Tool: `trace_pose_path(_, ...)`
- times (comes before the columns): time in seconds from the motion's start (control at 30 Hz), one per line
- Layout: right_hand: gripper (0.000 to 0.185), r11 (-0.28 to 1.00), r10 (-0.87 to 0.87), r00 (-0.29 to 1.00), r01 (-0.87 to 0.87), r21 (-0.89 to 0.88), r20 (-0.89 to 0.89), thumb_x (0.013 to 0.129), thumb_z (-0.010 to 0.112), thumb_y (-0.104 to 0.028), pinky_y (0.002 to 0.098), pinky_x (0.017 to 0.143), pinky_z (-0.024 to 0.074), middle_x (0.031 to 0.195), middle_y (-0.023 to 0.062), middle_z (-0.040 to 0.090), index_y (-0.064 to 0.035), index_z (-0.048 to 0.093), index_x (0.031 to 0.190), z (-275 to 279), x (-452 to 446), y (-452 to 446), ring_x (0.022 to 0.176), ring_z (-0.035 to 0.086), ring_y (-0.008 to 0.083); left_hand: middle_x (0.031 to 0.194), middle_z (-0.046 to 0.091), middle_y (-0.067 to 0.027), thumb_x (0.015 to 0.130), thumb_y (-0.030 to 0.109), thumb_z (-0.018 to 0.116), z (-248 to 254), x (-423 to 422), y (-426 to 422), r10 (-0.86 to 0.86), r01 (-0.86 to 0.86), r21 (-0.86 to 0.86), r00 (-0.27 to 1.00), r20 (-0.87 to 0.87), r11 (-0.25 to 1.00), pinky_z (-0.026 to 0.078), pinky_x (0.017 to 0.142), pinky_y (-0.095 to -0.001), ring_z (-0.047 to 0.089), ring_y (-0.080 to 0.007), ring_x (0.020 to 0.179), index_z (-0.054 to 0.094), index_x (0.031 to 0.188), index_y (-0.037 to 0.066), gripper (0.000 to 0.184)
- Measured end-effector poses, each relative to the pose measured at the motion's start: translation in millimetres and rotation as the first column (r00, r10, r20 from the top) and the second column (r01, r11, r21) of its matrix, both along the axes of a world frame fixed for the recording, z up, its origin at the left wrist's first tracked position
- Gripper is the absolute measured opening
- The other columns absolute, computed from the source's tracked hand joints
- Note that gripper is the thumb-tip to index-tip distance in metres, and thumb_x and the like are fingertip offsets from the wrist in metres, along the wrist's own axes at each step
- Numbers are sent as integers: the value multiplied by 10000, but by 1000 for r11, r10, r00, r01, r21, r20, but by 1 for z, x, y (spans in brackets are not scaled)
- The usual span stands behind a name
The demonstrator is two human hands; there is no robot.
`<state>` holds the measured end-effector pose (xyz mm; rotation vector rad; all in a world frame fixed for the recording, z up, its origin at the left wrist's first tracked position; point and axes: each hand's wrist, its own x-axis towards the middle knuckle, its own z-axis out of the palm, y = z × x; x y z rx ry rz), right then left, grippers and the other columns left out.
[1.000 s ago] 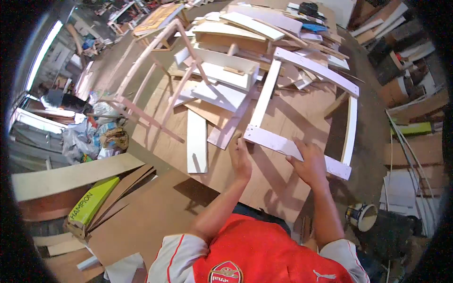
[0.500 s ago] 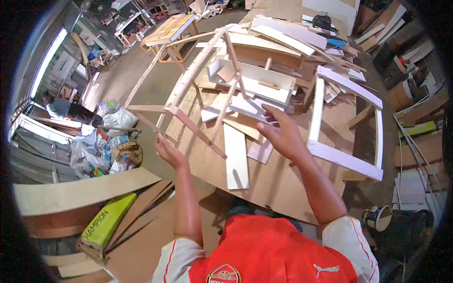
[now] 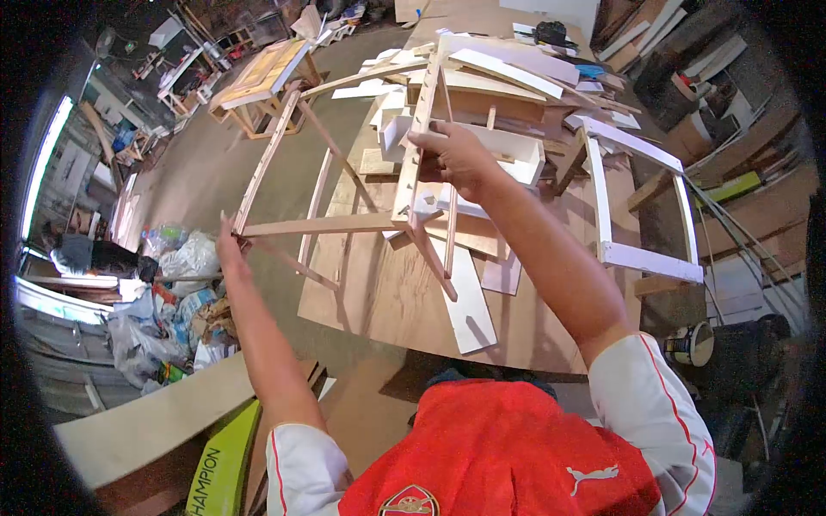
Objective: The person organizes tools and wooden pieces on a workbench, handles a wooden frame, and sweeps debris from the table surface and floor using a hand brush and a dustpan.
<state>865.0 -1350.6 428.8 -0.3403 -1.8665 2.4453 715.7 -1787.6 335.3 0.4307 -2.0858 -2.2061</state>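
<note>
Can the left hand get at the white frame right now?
Probably not: the left hand is out at a corner of the bare wooden frame, with the right arm between it and the white frame.

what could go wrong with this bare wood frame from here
A leg of the bare wood frame might knock the white board. Swung right, it could strike the white-painted frame. With the left hand at a corner and the right hand on a rail, it may tip if either slips.
</note>
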Motion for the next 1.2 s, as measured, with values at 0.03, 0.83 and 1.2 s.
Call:
trace_pose_path(0.03,330,997,-19,1000,20,70,-8,926,681,-210,345,679,595,892,96,660,1,595,1164,4,0,-3,735,680,200,791,652,25,997,604,456,-7,-9,-12,-89,88,-18,996,-29,996,414,574,-237,575,-81,673,664,1248,64,631)
trace_pose_path(0.83,523,831,-151,779,434,349,-609,885,649,-284,289,618,541,881,121,653,16,565,1305,202,184,138,674,610,169,865,556,-85,1093,338,322,196,181,112,-527,774,260,596,-606,577,440,433,-289,450,-137,438,242,1503,-59,577)
trace_pose_path(1.2,451,761,-433,703,621,188,-564,892,616,-253,297,560,538,853,112,659,35,586,1237,263,373,328,607,595,161,775,470,-81,1105,252,260,315,230,355,-759,956,287,144,-635,-59,416,444,-240,438,-137,527,277,1414,-123,486)
